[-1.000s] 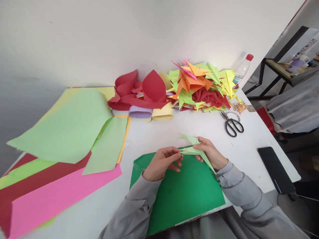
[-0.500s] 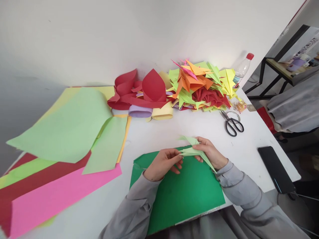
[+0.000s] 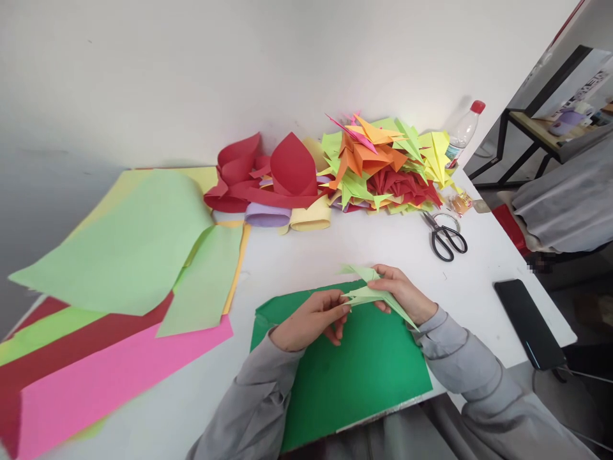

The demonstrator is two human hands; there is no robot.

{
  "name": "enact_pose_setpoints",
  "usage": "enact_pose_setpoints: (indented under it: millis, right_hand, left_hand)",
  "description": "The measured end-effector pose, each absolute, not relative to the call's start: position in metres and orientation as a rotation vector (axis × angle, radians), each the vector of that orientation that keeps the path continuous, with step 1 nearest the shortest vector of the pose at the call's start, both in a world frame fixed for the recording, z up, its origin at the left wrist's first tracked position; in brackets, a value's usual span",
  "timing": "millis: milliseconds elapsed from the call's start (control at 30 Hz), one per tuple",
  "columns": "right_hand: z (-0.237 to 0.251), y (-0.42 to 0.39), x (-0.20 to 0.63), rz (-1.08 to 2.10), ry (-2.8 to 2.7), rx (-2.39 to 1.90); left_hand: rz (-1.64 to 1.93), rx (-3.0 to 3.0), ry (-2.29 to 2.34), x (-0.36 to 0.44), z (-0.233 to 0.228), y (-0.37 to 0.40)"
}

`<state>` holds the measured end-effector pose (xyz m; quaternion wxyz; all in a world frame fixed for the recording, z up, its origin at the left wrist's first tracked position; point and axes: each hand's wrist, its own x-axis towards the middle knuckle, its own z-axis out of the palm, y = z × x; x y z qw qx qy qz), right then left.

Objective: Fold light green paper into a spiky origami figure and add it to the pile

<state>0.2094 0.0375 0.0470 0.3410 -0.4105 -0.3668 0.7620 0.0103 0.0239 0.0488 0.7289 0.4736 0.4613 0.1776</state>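
A pale green folded paper figure with thin pointed tips is held above a dark green sheet on the white table. My left hand pinches its left point between thumb and fingers. My right hand grips its body from the right side. Grey sleeves cover both my forearms.
A heap of folded paper figures and red, purple and yellow curled sheets lie at the back. Large light green, pink and red sheets spread left. Black scissors, a bottle and a dark phone sit right.
My left hand has shifted slightly down along the figure's left point. The figure and my right hand stay almost in place.
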Motion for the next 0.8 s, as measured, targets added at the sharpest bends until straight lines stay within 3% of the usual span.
enact_pose_setpoints:
  millis: [800]
  right_hand:
    - [0.0439, 0.0379, 0.2102, 2.011, -0.952, -1.071]
  left_hand:
    - [0.463, 1.142, 1.062, 0.0092, 0.0445, 0.0239]
